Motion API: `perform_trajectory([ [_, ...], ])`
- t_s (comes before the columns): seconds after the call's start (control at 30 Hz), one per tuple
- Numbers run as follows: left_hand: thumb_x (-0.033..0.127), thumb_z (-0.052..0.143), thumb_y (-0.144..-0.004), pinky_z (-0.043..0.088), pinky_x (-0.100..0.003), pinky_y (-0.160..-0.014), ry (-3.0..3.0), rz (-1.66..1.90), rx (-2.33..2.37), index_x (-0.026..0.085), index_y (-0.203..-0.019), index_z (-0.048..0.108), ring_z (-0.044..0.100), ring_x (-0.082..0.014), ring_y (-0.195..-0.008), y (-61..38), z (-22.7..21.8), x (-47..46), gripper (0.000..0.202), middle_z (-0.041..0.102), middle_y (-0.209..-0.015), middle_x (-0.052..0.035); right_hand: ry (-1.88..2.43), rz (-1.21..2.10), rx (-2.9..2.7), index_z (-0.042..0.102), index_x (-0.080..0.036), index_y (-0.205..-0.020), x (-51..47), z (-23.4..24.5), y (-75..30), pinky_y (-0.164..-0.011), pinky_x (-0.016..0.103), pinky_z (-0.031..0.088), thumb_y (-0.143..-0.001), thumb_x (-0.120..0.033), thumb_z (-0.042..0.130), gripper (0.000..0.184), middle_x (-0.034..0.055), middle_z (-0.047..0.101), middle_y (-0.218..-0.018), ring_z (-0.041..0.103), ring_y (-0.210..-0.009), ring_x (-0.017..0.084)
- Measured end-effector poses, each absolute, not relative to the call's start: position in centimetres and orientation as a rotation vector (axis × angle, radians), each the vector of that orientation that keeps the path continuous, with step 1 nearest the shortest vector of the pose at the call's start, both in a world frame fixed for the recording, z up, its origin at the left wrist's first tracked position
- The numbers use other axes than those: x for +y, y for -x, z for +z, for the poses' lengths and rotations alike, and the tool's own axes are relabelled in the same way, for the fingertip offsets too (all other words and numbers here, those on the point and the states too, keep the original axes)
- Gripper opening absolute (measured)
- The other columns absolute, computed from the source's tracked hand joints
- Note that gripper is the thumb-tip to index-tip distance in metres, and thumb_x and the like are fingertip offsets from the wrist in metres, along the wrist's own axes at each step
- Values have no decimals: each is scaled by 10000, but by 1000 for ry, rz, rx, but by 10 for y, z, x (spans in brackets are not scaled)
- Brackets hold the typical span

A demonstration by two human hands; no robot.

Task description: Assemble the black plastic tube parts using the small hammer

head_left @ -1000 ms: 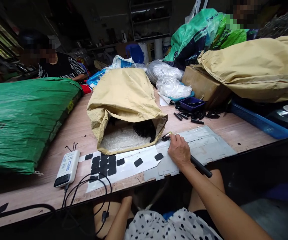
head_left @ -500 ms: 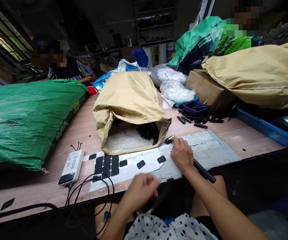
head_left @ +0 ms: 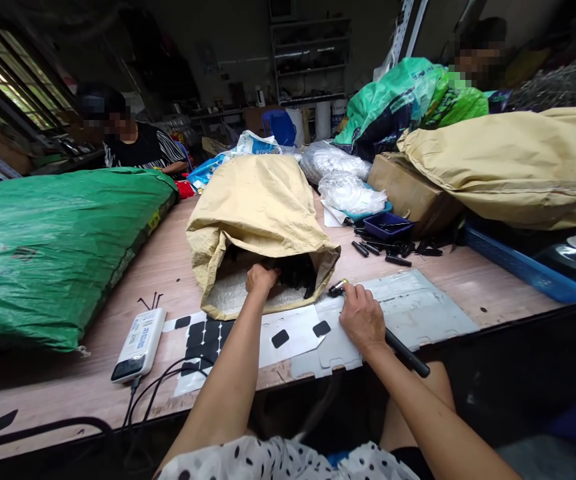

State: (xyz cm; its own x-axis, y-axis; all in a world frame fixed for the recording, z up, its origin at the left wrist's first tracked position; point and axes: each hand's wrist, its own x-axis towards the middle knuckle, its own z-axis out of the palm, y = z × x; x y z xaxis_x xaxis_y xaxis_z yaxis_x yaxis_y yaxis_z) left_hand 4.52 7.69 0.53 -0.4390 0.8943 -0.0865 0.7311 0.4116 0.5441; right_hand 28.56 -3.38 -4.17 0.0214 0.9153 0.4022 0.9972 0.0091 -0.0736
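Note:
My left hand (head_left: 262,279) reaches into the mouth of a tan woven sack (head_left: 261,200). Its fingers curl against dark black pieces (head_left: 295,275) inside; the fingertips are lost in shadow, so what they grip cannot be made out. On a grey board (head_left: 425,303), my right hand (head_left: 363,319) is closed around a black-handled tool (head_left: 408,353). The handle sticks out behind the wrist over the table's front edge, and a small shiny end with some yellow shows past the fingers. Black rounded-square pads (head_left: 280,339) lie on a white sheet between the hands.
A white power bank (head_left: 141,343) with black cables lies at left, beside a big green sack (head_left: 63,247). Loose black pieces (head_left: 398,260) surround a purple tray (head_left: 388,225). A blue tray (head_left: 523,260) and another tan sack (head_left: 508,167) lie right. Two people sit beyond the table.
My left hand has moved forward from the table's front edge into the sack's opening. My right hand keeps its grip on the black-handled tool in about the same place.

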Motion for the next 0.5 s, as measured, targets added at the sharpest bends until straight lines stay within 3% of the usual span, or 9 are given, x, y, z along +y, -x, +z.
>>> perform_trajectory([
  [0.13, 396, 814, -685, 517, -394, -766, -1361, 535, 2361, 155, -988, 747, 708, -386, -1023, -44, 8, 72, 394, 753, -1048, -223, 1965, -333, -1954, 579, -168, -1189, -34, -42, -286, -719, 349, 339, -962, -160, 456, 259, 98, 594, -987, 504, -910, 243],
  [0.27, 346, 717, -762, 496, -380, -788, -1481, 557, 2341, 194, -968, 738, 688, -343, -1014, -38, 14, 41, 257, 747, -1026, -155, 1967, -346, -1959, 578, -168, -1192, -33, -43, -286, -724, 345, 339, -960, -159, 451, 265, 101, 593, -988, 504, -925, 246],
  [0.4, 243, 656, -782, 480, -302, -772, -1871, 748, 1881, 223, -971, 729, 645, -218, -889, -43, 10, -19, 204, 701, -920, -43, 1972, -349, -1954, 575, -170, -1195, -33, -44, -286, -730, 345, 337, -963, -163, 447, 265, 99, 594, -1000, 502, -931, 246],
  [0.5, 193, 659, -772, 472, -311, -807, -2008, 702, 1541, 237, -953, 733, 610, -207, -899, -55, -5, -58, 200, 673, -897, -23, 1975, -345, -1947, 579, -169, -1175, -32, -44, -287, -727, 343, 333, -960, -164, 451, 250, 100, 595, -992, 499, -919, 242],
])
